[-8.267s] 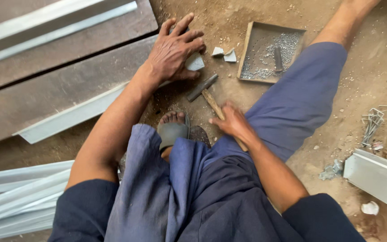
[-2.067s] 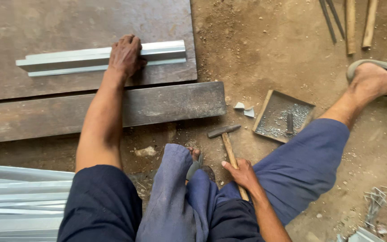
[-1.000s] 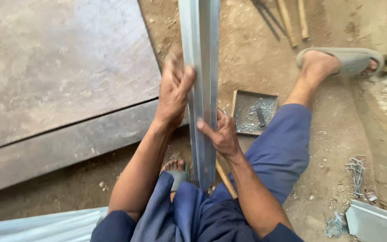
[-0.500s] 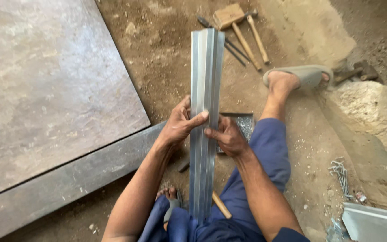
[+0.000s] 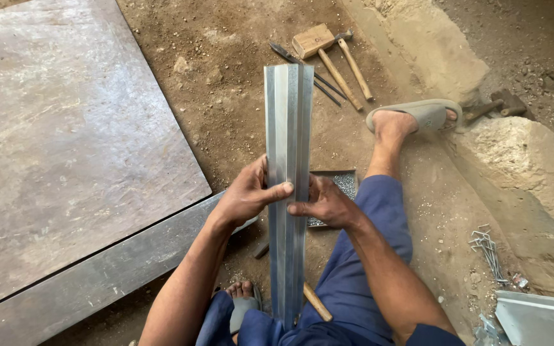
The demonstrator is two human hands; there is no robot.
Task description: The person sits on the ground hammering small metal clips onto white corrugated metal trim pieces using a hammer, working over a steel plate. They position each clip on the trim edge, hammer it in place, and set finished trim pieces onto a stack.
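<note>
Head view: left hand [image 5: 248, 198] and right hand [image 5: 323, 204] clamp closed fingers around the folded galvanized metal channel [image 5: 288, 160], standing upright between them; gripping evenly should keep its edges aligned.

A wooden mallet [image 5: 318, 43] and hammer [image 5: 354, 57] lie on dirt beyond a shallow metal tray [image 5: 341, 182].

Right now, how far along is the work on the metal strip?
Done: the folded metal strip is up off the ground. In hand: the left hand and right hand grip it at mid-length, held upright. Left, judging by this: no hammering shows; the hammer handle lies untouched below, by the tray.
</note>
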